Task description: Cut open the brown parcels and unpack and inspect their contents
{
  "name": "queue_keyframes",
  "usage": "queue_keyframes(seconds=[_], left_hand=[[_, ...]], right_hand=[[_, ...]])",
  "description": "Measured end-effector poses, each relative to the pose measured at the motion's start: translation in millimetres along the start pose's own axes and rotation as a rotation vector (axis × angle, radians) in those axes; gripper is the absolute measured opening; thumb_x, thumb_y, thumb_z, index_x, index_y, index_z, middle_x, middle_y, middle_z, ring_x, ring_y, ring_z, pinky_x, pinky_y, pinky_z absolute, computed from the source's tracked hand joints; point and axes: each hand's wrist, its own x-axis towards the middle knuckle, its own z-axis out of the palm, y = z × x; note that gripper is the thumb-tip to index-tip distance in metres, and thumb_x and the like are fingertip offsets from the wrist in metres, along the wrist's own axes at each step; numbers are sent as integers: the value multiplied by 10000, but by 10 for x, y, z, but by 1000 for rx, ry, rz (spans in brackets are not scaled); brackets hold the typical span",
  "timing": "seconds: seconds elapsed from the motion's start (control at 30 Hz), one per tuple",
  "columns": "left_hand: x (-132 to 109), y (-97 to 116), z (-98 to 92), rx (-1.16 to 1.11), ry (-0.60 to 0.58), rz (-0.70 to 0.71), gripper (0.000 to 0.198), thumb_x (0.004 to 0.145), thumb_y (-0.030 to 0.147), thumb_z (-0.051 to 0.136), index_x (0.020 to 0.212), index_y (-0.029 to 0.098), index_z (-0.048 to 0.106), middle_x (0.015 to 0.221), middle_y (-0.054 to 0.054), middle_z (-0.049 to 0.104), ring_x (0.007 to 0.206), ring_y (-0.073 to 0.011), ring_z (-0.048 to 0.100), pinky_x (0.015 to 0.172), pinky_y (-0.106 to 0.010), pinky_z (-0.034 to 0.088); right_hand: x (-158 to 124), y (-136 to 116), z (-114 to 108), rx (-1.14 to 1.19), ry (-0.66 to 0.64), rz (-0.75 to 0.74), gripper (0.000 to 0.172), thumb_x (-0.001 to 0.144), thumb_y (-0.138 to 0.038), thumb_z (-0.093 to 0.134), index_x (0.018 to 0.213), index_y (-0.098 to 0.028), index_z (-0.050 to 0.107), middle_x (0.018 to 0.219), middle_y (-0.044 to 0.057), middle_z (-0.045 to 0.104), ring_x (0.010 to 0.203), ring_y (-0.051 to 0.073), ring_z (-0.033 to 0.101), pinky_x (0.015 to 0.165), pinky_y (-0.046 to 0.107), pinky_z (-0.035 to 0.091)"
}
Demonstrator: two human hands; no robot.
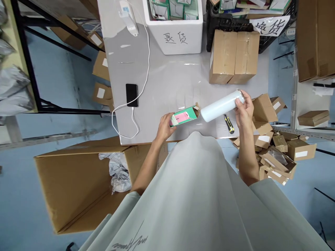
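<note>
My right hand [244, 108] grips one end of a pale blue-white cylinder [221, 105], which looks like a tumbler or bottle. It tilts, with its far end close to the open end of a small green and pink box [184, 116]. Fingers of my left hand [165, 127] close around the other end of that box, near the table's front edge. The box's end flap stands open towards the cylinder; its inside is hidden. Just under the cylinder, a yellow and black box cutter [229, 124] lies on the table.
On the table [167, 80] are a phone [132, 95] with a white cable, a power strip [128, 17], a white bin [175, 38] of green boxes, two taped cartons [234, 57] and a black crate [227, 23]. A large open carton [75, 188] stands left; cardboard boxes [277, 153] pile up right.
</note>
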Motion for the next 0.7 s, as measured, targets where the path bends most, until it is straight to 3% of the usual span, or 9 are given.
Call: queue_keyframes(seconds=[0.13, 0.33, 0.7], left_hand=[[11, 80, -38, 0, -17, 44, 873, 739, 119, 683, 1601, 219, 586, 1628, -152, 618, 1534, -397, 540, 1339, -564, 428], [-19, 110, -66, -12, -25, 126, 846, 754, 108, 670, 1591, 213, 609, 1600, -141, 640, 1506, -383, 559, 1314, -551, 463], [-57, 44, -66, -18, -7, 217, 877, 762, 102, 663, 1625, 247, 609, 1609, -128, 635, 1521, -397, 548, 1340, -607, 444]], right_hand=[[62, -74, 197, 16, -74, 53, 792, 801, -788, 925, 1414, -323, 734, 1558, 104, 702, 1603, 377, 564, 1331, 567, 508], [191, -19, 354, 22, -129, 64, 873, 673, -809, 1010, 1339, -298, 768, 1447, 99, 778, 1533, 377, 637, 1352, 574, 490], [357, 123, 338, -32, -105, -76, 825, 792, -832, 925, 1416, -333, 719, 1492, 79, 729, 1567, 354, 604, 1352, 577, 480]])
